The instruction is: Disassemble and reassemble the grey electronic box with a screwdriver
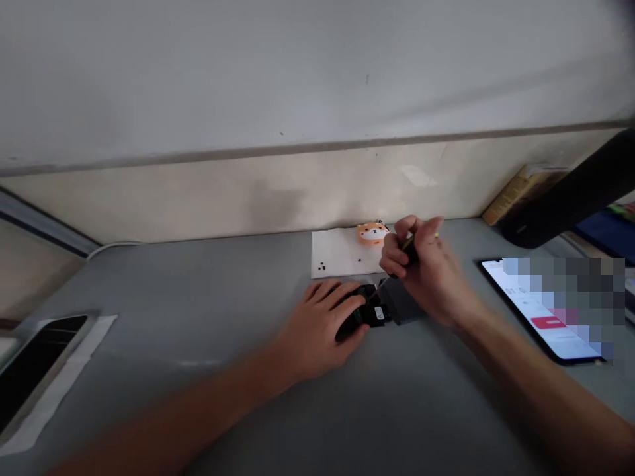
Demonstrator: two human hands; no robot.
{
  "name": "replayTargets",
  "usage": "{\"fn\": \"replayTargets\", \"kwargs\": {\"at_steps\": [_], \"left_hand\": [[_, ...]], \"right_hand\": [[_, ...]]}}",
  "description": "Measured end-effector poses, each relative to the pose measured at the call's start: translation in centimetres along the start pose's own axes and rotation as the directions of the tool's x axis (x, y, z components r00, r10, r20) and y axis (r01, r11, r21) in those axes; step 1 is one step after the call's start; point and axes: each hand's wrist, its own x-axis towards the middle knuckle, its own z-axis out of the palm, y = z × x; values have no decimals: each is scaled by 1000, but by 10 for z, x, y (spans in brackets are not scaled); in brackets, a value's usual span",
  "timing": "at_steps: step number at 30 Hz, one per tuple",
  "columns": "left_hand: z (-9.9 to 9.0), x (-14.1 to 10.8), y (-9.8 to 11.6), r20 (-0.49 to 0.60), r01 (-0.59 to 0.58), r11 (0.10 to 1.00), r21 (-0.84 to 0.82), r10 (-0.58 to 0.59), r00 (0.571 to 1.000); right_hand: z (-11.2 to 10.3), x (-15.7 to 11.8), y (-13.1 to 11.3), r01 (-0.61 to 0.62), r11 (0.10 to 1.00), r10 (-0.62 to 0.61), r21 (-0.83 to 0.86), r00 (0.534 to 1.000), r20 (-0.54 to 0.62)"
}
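My left hand (325, 324) is wrapped over a black device (350, 325) on the grey table, its fingers on the top and the thumb along the near side. A small black part with a white label (380, 313) sticks out to the right of the fingers. My right hand (414, 254) is closed round the dark and yellow handle of a screwdriver (409, 244). Its thin shaft slants down left to the device; the exact tip contact is too small to tell. A dark flat piece (404, 303) lies under and beside my right hand.
Behind the hands, a white paper (333, 252) holds several tiny black bits and an orange animal-faced case (373, 233). A lit phone (536, 317) lies right, a dark-screened device (42, 357) far left. A black cylinder (570, 192) and a box (516, 192) stand back right.
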Motion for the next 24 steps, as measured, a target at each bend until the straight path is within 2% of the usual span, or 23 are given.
{"fn": "replayTargets", "kwargs": {"at_steps": [4, 10, 16, 24], "left_hand": [[0, -1, -1, 2, 1, 1000, 3, -1, 1000], [0, 0, 0, -10, -13, 1000, 3, 13, 1000], [0, 1, -1, 0, -3, 1000, -8, 3, 1000], [2, 1, -1, -22, -14, 1000, -15, 14, 1000]], "right_hand": [[0, 0, -7, -81, 996, 80, 45, 997, 13], [-5, -3, -5, -33, 999, 33, 34, 999, -19], [-6, 0, 4, -63, 998, 63, -8, 998, 8], [1, -1, -8, -80, 995, 79, 54, 997, 13]]}}
